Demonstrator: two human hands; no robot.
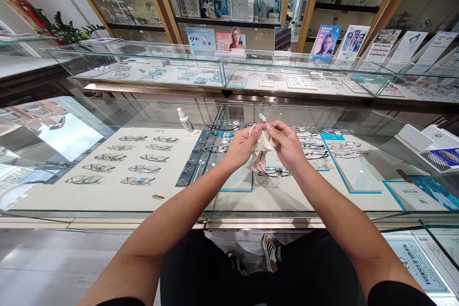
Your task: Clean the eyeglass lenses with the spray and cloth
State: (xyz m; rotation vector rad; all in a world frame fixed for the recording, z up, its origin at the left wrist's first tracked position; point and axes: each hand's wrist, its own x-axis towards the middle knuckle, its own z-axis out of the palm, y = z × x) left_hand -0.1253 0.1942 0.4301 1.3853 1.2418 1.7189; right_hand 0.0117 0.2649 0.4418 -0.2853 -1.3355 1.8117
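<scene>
Above the glass display counter, my left hand point(244, 146) and my right hand point(285, 141) meet with fingers pinched together. Between them is a pale cleaning cloth point(264, 146) with red lettering, its lower end hanging down. A pair of eyeglasses point(268, 109) is gripped there too, one clear round lens sticking up past the fingertips. The rest of the glasses is hidden by the fingers and cloth. Both hands are closed, the left on the cloth, the right on the glasses and cloth. Rows of eyeglass frames point(144, 169) lie beneath the glass below.
A white spray bottle point(185, 121) stands on the counter, left of my hands. To the right sits an open white box point(430, 146). Behind runs a second glass case point(150, 60) with several advertising cards point(201, 42) on top. A plant point(64, 28) is at the far left.
</scene>
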